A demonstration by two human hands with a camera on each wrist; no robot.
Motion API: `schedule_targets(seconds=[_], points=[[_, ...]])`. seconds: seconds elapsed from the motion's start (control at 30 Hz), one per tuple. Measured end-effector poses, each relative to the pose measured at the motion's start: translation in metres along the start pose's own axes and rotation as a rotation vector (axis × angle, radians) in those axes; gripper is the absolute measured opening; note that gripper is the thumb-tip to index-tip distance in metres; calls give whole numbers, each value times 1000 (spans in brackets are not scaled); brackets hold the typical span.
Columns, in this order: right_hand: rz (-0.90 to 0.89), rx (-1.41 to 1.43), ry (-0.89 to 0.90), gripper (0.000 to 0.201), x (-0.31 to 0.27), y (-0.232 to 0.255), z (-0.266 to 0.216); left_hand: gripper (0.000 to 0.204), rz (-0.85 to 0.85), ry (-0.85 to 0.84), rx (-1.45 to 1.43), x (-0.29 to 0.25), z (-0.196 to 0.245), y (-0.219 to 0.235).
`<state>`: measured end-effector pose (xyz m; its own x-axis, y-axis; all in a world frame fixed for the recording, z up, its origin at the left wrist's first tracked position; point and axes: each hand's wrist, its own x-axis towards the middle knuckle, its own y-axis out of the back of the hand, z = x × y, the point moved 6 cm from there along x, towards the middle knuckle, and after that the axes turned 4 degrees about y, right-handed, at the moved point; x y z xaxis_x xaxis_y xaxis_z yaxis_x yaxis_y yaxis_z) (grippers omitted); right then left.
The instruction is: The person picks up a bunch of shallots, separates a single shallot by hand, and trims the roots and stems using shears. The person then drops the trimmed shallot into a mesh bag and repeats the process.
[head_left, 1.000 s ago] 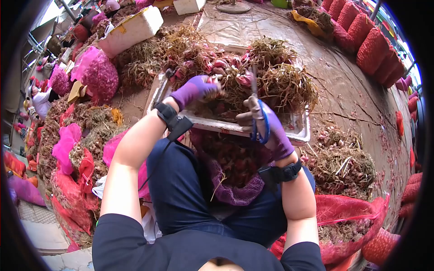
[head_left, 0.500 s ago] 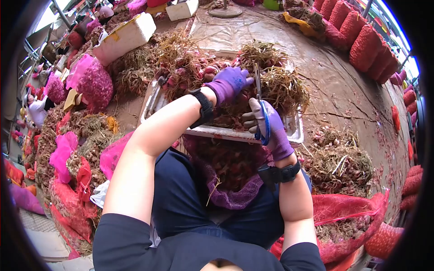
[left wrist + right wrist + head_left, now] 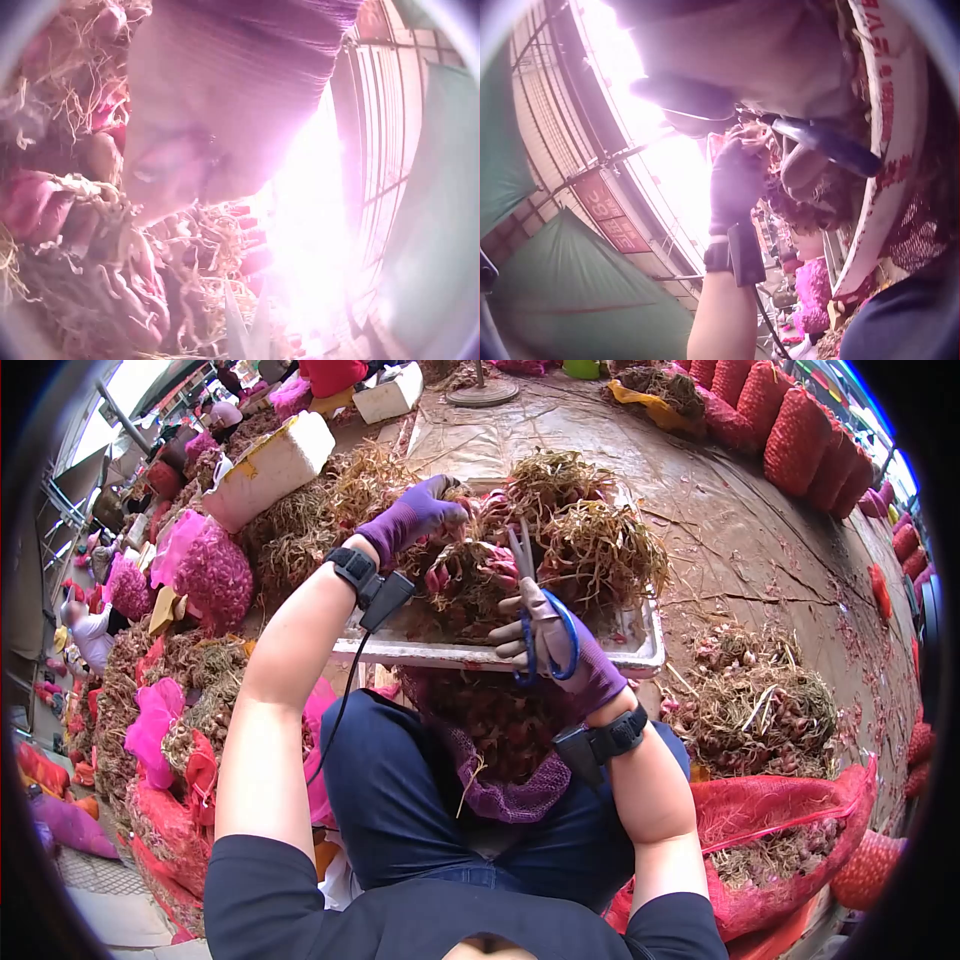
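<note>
My left hand [image 3: 415, 520], in a purple glove, reaches into the far left of a heap of red-skinned shallots [image 3: 497, 565] with dried stalks. Its thumb and fingers are bent over the bulbs; I cannot tell whether they grip one. In the left wrist view the glove [image 3: 217, 112] hides the fingertips, with shallots [image 3: 37, 206] beside it. My right hand [image 3: 580, 655] holds blue-handled scissors [image 3: 523, 550], fingers through the loops, blades slightly apart and pointing at the heap. A blue handle [image 3: 825, 142] shows in the right wrist view. The heap lies in a white foam tray [image 3: 480, 654].
A purple mesh bag [image 3: 520, 800] with bulbs inside lies open between my knees, below the tray. More stalks and bulbs [image 3: 755, 710] are piled to the right, above a red mesh bag [image 3: 780, 800]. A white foam box [image 3: 270, 470] and a pink bag [image 3: 212, 575] stand at left.
My left hand went right toward the scissors, then back to the heap's far left. The right hand and scissors have shifted slightly left, and the blades now stand apart.
</note>
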<state>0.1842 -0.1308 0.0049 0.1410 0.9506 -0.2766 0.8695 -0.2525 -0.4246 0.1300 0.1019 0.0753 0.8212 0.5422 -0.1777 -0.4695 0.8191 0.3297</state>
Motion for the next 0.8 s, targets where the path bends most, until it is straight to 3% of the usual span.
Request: schedule_targets(seconds=[0.03, 0.13, 0.27, 0.37, 0.5, 0.57, 0.63, 0.7, 0.77, 0.8], points=[[0, 4, 3, 79, 5, -1, 5, 28, 30, 5, 74, 6, -6, 6], [-233, 253, -29, 78, 11, -32, 16, 24, 7, 0, -35, 7, -3, 1], [-314, 352, -27, 75, 22, -51, 26, 26, 7, 47, 49, -6, 9, 0], [-236, 302, 32, 92, 28, -55, 22, 26, 34, 33, 65, -13, 11, -4], [-240, 330, 97, 88, 51, -49, 27, 25, 51, -17, -69, -29, 10, -21], [-125, 377, 44, 84, 60, -42, 31, 25, 2, -42, 10, -33, 13, -23], [-81, 399, 37, 81, 59, -35, 30, 21, -54, 57, -149, -38, 10, -23], [-59, 412, 30, 80, 55, -29, 30, 21, -44, 14, -231, -31, -1, -18], [-168, 377, -8, 80, 49, -27, 28, 24, -144, 25, -703, -33, -3, -16], [-179, 320, -3, 83, 39, -30, 19, 29, -165, 36, -794, -42, 1, -10]])
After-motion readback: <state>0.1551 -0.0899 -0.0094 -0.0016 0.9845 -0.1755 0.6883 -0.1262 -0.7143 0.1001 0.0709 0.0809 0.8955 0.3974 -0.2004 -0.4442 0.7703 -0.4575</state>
